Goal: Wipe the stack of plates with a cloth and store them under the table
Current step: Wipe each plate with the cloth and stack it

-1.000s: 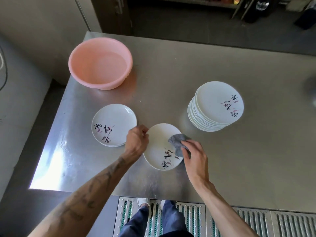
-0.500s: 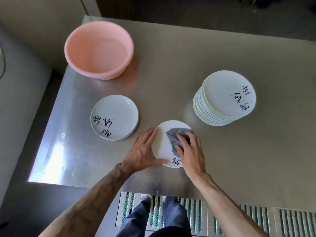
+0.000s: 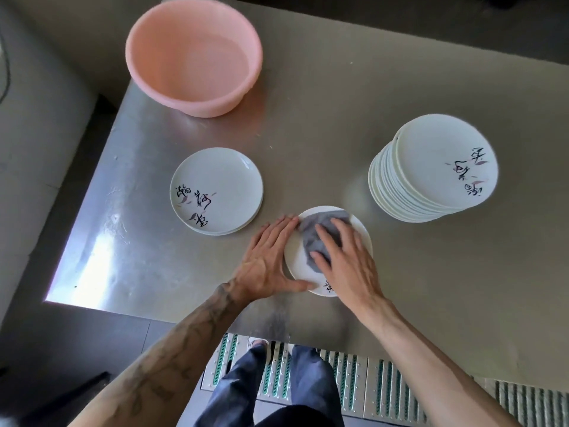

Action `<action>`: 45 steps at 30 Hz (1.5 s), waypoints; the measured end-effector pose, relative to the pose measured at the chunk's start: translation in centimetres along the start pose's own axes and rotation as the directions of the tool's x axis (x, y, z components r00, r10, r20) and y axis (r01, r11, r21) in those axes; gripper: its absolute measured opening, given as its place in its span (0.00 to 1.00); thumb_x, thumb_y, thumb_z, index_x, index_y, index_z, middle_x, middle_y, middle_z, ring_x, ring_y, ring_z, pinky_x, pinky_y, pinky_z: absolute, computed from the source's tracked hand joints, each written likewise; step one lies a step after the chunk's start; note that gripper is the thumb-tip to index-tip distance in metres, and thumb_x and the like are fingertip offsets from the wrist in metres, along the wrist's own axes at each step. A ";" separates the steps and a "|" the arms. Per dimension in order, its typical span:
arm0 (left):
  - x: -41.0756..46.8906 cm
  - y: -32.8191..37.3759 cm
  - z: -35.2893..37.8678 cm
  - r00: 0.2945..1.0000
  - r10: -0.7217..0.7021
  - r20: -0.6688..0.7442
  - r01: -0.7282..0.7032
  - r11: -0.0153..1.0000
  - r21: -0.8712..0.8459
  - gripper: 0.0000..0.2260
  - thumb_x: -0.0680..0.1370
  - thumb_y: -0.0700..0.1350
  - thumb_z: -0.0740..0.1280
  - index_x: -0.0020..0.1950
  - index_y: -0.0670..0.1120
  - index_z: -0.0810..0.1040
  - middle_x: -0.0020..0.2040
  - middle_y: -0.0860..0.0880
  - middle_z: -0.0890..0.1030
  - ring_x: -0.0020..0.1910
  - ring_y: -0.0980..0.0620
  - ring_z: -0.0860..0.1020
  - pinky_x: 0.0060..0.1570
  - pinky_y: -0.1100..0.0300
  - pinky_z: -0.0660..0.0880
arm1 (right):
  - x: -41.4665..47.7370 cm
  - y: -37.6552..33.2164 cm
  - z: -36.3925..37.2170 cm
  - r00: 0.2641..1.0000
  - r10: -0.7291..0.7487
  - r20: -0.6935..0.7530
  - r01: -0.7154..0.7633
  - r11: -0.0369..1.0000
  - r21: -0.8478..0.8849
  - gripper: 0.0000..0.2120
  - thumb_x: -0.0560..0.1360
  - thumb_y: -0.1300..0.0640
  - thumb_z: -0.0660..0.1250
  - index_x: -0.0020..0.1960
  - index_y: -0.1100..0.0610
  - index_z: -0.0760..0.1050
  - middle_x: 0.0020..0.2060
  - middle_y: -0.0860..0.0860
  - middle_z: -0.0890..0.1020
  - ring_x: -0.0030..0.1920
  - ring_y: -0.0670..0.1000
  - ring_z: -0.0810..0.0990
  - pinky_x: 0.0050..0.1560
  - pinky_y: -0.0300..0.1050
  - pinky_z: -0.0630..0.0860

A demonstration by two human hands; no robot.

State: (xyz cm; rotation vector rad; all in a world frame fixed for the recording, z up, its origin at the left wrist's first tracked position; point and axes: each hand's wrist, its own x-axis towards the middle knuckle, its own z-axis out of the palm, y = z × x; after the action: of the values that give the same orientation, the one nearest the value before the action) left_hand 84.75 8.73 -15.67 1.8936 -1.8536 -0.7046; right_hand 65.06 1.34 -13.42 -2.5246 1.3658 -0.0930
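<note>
A white plate (image 3: 298, 266) with black brush writing lies flat near the steel table's front edge. My right hand (image 3: 346, 260) presses a grey cloth (image 3: 317, 234) onto it with straight fingers. My left hand (image 3: 266, 263) lies flat against the plate's left rim, thumb along its near edge. A tall stack of like plates (image 3: 431, 171) stands to the right. A low pile of a few plates (image 3: 215, 191) sits to the left.
A pink plastic basin (image 3: 194, 53) stands at the table's far left corner. The steel table (image 3: 338, 118) ends at my front, with a grated floor drain (image 3: 385, 392) and my legs below. A grey wall runs along the left.
My left hand let go of the tilted plate's rim and spread flat beside it. The plate now lies flat. My right hand has slid the cloth leftward over the plate.
</note>
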 end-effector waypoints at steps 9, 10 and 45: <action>-0.1 -0.1 0.3 1.000 -0.008 -0.013 0.008 1.000 -0.001 0.59 0.63 0.77 0.71 0.82 0.44 0.58 0.82 0.49 0.61 0.82 0.53 0.57 0.81 0.51 0.51 | 0.3 -2.6 0.1 0.998 -0.049 0.050 0.044 0.994 0.098 0.24 0.78 0.48 0.69 0.73 0.50 0.73 0.71 0.55 0.69 0.67 0.57 0.69 0.69 0.52 0.69; -0.1 -0.2 0.2 1.000 -0.005 -0.001 0.005 1.000 -0.001 0.59 0.63 0.78 0.70 0.83 0.44 0.57 0.82 0.48 0.61 0.82 0.53 0.56 0.81 0.50 0.50 | -0.4 -2.6 0.0 0.993 -0.101 0.066 0.095 0.991 0.091 0.23 0.78 0.48 0.68 0.73 0.49 0.72 0.72 0.54 0.69 0.67 0.56 0.69 0.69 0.51 0.69; 0.1 0.1 -0.2 0.998 -0.024 0.062 0.022 0.999 0.036 0.62 0.62 0.82 0.67 0.84 0.46 0.56 0.83 0.51 0.58 0.83 0.55 0.53 0.82 0.50 0.47 | -3.0 0.9 -2.5 0.977 -0.062 0.204 0.051 0.997 0.061 0.26 0.76 0.47 0.71 0.72 0.47 0.71 0.71 0.50 0.67 0.70 0.53 0.68 0.60 0.50 0.79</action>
State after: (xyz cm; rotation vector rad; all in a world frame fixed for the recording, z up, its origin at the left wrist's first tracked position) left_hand 84.81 8.58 -15.47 1.9388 -1.8970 -0.7508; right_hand 62.18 2.81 -11.04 -2.4488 1.1950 0.1144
